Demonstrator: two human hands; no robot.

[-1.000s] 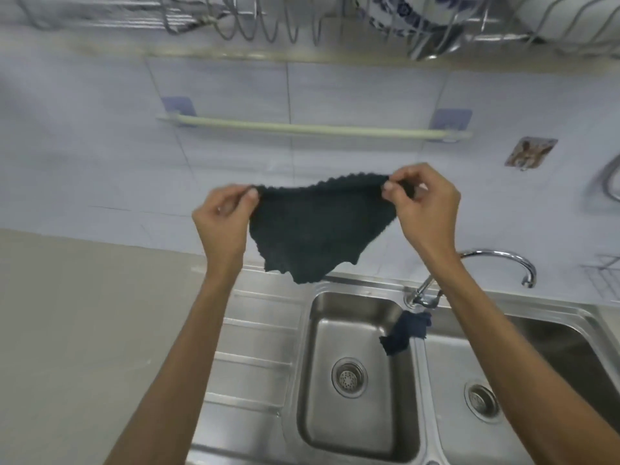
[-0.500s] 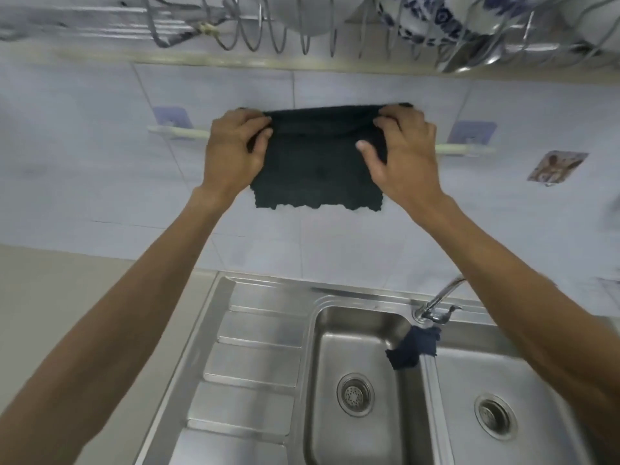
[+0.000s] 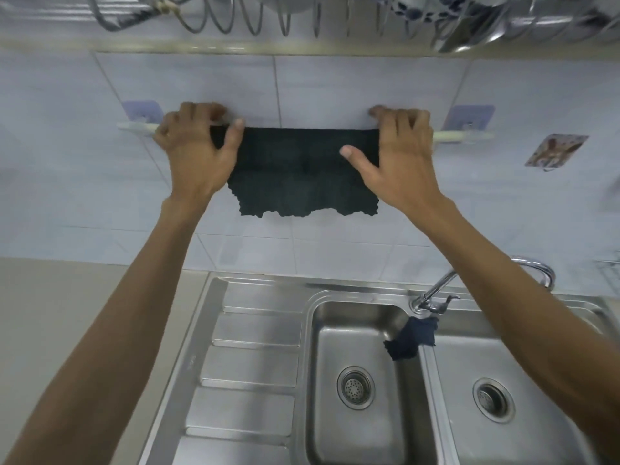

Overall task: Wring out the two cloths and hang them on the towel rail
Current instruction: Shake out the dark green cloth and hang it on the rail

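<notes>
A dark knitted cloth (image 3: 302,172) hangs draped over the pale towel rail (image 3: 449,136) on the tiled wall. My left hand (image 3: 194,149) grips the cloth's left top edge at the rail, and my right hand (image 3: 399,152) holds its right top edge, thumb spread over the fabric. The cloth and my hands hide the rail's middle. A second, dark blue cloth (image 3: 411,340) lies bunched on the divider between the two sink bowls, below the tap.
A steel double sink (image 3: 355,384) with a ribbed drainboard (image 3: 248,364) lies below. A curved tap (image 3: 536,270) stands at the back right. A wire dish rack (image 3: 302,15) with crockery hangs overhead. A sticker hook (image 3: 555,151) is on the wall to the right.
My hands lifted the dark cloth from over the sink up to the rail and spread it over the bar, moving apart along it. The blue cloth stayed on the divider.
</notes>
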